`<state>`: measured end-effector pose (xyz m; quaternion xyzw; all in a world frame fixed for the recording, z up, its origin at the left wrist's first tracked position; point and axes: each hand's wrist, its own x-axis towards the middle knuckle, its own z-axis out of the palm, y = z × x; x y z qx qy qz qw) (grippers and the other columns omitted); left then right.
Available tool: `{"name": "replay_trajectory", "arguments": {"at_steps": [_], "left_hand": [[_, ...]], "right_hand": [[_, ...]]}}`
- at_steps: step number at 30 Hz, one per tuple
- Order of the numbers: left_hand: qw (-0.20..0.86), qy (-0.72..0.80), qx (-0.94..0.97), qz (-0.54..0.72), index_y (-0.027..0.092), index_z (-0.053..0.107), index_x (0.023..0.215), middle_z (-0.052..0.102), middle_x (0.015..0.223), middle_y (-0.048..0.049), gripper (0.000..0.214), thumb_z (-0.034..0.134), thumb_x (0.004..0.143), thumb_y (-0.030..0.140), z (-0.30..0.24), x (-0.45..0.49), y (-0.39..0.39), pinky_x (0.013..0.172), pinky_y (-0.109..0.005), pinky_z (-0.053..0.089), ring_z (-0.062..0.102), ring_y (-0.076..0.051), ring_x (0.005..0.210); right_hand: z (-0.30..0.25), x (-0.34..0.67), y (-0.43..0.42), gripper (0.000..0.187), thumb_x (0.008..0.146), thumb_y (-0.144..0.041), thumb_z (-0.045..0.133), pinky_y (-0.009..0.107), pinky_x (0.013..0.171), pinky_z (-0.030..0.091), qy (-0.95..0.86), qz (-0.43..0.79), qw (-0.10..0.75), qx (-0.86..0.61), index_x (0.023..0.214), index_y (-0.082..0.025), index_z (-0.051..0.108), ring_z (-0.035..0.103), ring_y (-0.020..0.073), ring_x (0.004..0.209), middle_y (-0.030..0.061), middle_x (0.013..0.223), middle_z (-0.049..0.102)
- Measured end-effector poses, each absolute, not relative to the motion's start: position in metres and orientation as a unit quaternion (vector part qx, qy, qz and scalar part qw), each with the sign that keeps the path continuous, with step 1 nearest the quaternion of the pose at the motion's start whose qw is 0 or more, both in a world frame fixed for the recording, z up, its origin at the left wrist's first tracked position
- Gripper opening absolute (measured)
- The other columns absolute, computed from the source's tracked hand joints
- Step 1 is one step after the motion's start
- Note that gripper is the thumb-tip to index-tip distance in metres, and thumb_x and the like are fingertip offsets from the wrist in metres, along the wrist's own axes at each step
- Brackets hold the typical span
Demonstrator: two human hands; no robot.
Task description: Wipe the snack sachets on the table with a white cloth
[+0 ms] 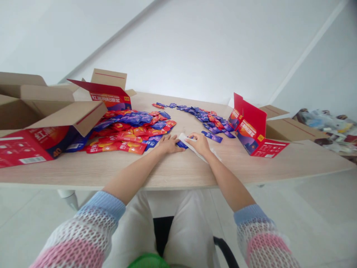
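Observation:
My left hand [168, 144] lies on the wooden table [173, 169] with its fingers curled on a small blue packet [182, 144]. My right hand [199, 143] rests beside it, fingers closed on a white flat pouch [195, 149] that lies under the hand and reaches toward the table's edge. The blue packet's end meets the pouch's mouth between the two hands. A big heap of red and blue sachets [131, 130] lies left of my left hand. A thinner trail of sachets [206, 117] runs behind my right hand.
Open brown cartons with red printed sides [47, 119] stand at the table's left. A red box [110, 95] stands behind the heap. Another open red box [252, 130] and a brown carton [290, 128] sit at the right. Clutter [326, 124] lies far right.

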<state>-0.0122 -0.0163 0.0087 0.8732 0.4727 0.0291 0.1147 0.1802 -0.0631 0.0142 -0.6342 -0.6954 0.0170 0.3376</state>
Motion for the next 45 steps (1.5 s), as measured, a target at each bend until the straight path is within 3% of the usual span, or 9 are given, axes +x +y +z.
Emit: {"name": "replay_trajectory", "arguments": {"at_steps": [5,8,13,25,29,33,36,39,45], "left_hand": [[0.113,0.473,0.874,0.015,0.032,0.032,0.143,0.019,0.154,0.0001,0.09,0.038,0.068,0.082,0.012,-0.012,-0.02,0.112,-0.047,0.008,0.008,-0.032,0.141],[0.113,0.474,0.873,0.014,0.029,0.029,0.145,0.018,0.154,-0.0017,0.096,0.037,0.067,0.084,0.011,-0.011,-0.019,0.112,-0.047,0.007,0.007,-0.032,0.141],[0.116,0.473,0.873,0.009,0.034,0.025,0.146,0.015,0.155,0.0,0.095,0.035,0.067,0.085,0.008,-0.01,-0.015,0.111,-0.051,0.006,0.007,-0.034,0.141],[0.127,0.471,0.873,0.015,0.038,0.027,0.144,0.016,0.155,0.0019,0.094,0.037,0.065,0.086,0.012,-0.012,-0.017,0.111,-0.052,0.006,0.006,-0.033,0.141],[0.13,0.475,0.87,0.019,0.038,0.028,0.144,0.016,0.155,0.0012,0.094,0.038,0.064,0.086,0.012,-0.012,-0.016,0.111,-0.053,0.005,0.005,-0.034,0.141],[0.139,0.472,0.87,0.026,0.039,0.031,0.142,0.018,0.155,0.0012,0.092,0.041,0.063,0.085,0.013,-0.012,-0.017,0.111,-0.053,0.006,0.007,-0.034,0.141],[0.136,0.469,0.872,0.036,0.035,0.031,0.143,0.018,0.154,0.0002,0.094,0.044,0.064,0.083,0.014,-0.011,-0.019,0.111,-0.052,0.007,0.008,-0.034,0.141],[0.129,0.469,0.873,0.028,0.035,0.032,0.143,0.02,0.154,0.0016,0.092,0.046,0.064,0.08,0.015,-0.01,-0.019,0.111,-0.051,0.007,0.008,-0.034,0.141],[0.137,0.478,0.867,0.017,0.032,0.027,0.145,0.017,0.155,-0.0006,0.097,0.043,0.064,0.083,0.014,-0.009,-0.018,0.111,-0.052,0.007,0.007,-0.033,0.141]], "right_hand": [[0.009,0.17,-0.06,0.032,0.078,-0.052,0.06,0.025,0.074,0.042,-0.756,0.066,0.273,-0.592,0.099,-0.031,0.072,0.063,0.0193,0.09,-0.001,0.098,0.072],[0.011,0.178,-0.056,0.039,0.078,-0.06,0.056,0.027,0.073,0.043,-0.736,0.06,0.231,-0.633,0.105,-0.036,0.071,0.064,0.023,0.093,0.0002,0.099,0.072],[0.011,0.185,-0.051,0.041,0.077,-0.064,0.055,0.029,0.072,0.044,-0.684,0.032,0.208,-0.699,0.107,-0.039,0.069,0.064,0.0251,0.094,0.0028,0.098,0.072],[0.008,0.215,-0.041,0.032,0.083,-0.041,0.058,0.034,0.078,0.045,-0.55,-0.082,0.17,-0.813,0.105,-0.021,0.07,0.064,0.0265,0.095,0.0162,0.103,0.068],[0.01,0.211,-0.044,0.033,0.083,-0.043,0.056,0.03,0.078,0.044,-0.561,-0.093,0.252,-0.783,0.108,-0.024,0.066,0.062,0.0234,0.095,0.0097,0.105,0.068],[0.014,0.188,-0.049,0.038,0.084,-0.052,0.052,0.026,0.07,0.042,-0.626,-0.073,0.324,-0.705,0.105,-0.023,0.066,0.062,0.0193,0.083,0.0038,0.091,0.07],[0.015,0.17,-0.053,0.038,0.082,-0.054,0.055,0.023,0.068,0.04,-0.728,-0.008,0.293,-0.62,0.1,-0.025,0.069,0.062,0.0171,0.079,0.0008,0.087,0.071],[0.014,0.164,-0.055,0.035,0.085,-0.053,0.052,0.023,0.071,0.041,-0.781,0.05,0.247,-0.571,0.099,-0.028,0.072,0.063,0.0177,0.086,-0.0013,0.097,0.071],[0.009,0.178,-0.049,0.037,0.085,-0.058,0.05,0.026,0.071,0.042,-0.728,-0.006,0.216,-0.651,0.104,-0.034,0.071,0.063,0.0214,0.094,0.0007,0.101,0.071]]}}
